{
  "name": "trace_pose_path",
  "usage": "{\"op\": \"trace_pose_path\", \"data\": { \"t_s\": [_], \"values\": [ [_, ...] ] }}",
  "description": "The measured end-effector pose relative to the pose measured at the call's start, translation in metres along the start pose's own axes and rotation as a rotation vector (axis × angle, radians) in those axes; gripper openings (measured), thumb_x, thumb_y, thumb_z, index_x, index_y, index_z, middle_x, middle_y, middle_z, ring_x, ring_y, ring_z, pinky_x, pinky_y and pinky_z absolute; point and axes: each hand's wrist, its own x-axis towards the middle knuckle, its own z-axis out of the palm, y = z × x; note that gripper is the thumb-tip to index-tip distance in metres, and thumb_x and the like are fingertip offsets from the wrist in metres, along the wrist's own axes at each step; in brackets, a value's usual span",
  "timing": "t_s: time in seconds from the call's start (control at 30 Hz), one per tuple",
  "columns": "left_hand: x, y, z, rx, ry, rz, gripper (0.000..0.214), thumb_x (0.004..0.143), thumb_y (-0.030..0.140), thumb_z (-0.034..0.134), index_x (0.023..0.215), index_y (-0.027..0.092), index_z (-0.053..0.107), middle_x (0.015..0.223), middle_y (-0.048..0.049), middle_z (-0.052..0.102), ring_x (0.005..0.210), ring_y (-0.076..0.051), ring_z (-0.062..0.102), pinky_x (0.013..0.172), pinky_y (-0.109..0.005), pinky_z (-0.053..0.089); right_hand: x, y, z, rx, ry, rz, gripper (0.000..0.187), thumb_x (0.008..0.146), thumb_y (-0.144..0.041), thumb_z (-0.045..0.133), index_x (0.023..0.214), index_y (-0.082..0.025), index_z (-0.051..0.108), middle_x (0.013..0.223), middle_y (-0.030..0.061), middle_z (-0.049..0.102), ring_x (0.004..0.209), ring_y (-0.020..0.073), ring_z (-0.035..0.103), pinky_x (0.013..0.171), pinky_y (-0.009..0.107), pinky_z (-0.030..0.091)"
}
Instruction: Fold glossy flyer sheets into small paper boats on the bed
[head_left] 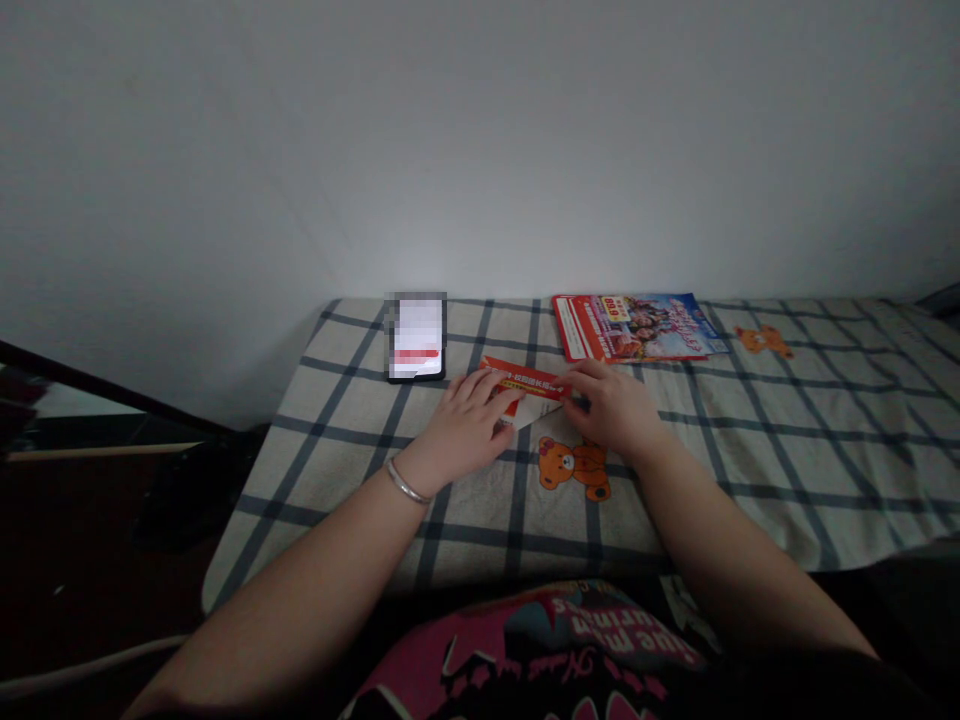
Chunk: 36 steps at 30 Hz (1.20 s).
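Observation:
A folded flyer (531,382), red-orange with white lettering and a white part below, lies at the middle of the table between my hands. My left hand (469,425) holds its left end, the fingers bent over the top and the thumb at the near edge. At the right end, my right hand (611,405) is closed on the flyer, the fingertips curled at the edge. Its fingers partly hide that corner. A silver bracelet (407,482) circles my left wrist.
A phone (418,340) with a lit, blurred screen stands behind my left hand. Several colourful flyers (637,328) lie stacked at the back right. The checked tablecloth (337,420) has bear prints, and a white wall (480,150) borders the table's back edge.

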Motion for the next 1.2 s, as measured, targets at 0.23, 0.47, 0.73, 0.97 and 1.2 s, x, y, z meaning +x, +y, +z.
{"op": "trace_pose_path", "data": {
  "t_s": [0.23,0.47,0.73,0.97,1.2],
  "values": [
    [0.0,-0.001,0.0,-0.002,-0.005,0.001,0.044,0.089,0.027,0.053,0.132,0.018,0.052,0.146,-0.012,0.046,0.139,-0.03,0.036,0.117,-0.051,0.029,0.005,-0.005,0.016,0.19,-0.076,-0.272,0.019,0.088,-0.03,0.065,0.104,-0.023,0.073,0.113,0.0061,0.07,0.102,0.0239,0.059,0.09,0.038,0.047],
    [0.003,-0.002,-0.002,-0.017,0.074,0.039,0.041,0.086,0.016,0.05,0.127,0.014,0.056,0.137,-0.0114,0.054,0.133,-0.027,0.043,0.115,-0.047,0.032,0.005,-0.005,0.014,0.118,-0.052,-0.343,0.021,0.095,-0.027,0.055,0.102,-0.023,0.074,0.106,0.0051,0.073,0.094,0.0218,0.059,0.086,0.036,0.048],
    [0.005,-0.015,-0.011,-0.035,0.026,0.209,0.024,0.088,0.023,0.063,0.112,0.024,0.064,0.124,-0.0018,0.064,0.119,-0.023,0.055,0.113,-0.051,0.03,0.007,-0.002,0.02,0.155,-0.047,-0.318,0.02,0.09,-0.024,0.06,0.105,-0.022,0.073,0.111,0.0067,0.072,0.099,0.0224,0.06,0.087,0.037,0.049],
    [0.011,-0.021,-0.011,0.012,0.07,0.367,0.009,0.092,0.028,0.064,0.096,0.023,0.07,0.102,0.0007,0.072,0.097,-0.017,0.063,0.097,-0.038,0.045,0.007,0.0,0.023,0.205,-0.008,-0.293,0.019,0.087,-0.024,0.064,0.104,-0.019,0.072,0.106,0.0066,0.073,0.096,0.0239,0.062,0.087,0.039,0.051],
    [0.012,-0.018,-0.012,0.148,0.124,0.472,0.01,0.093,0.02,0.06,0.089,0.021,0.07,0.095,-0.0001,0.072,0.091,-0.018,0.064,0.088,-0.037,0.051,0.008,-0.001,0.022,0.207,-0.002,-0.266,0.017,0.085,-0.024,0.066,0.101,-0.018,0.07,0.1,0.0061,0.073,0.094,0.023,0.062,0.085,0.037,0.05]
  ]
}}
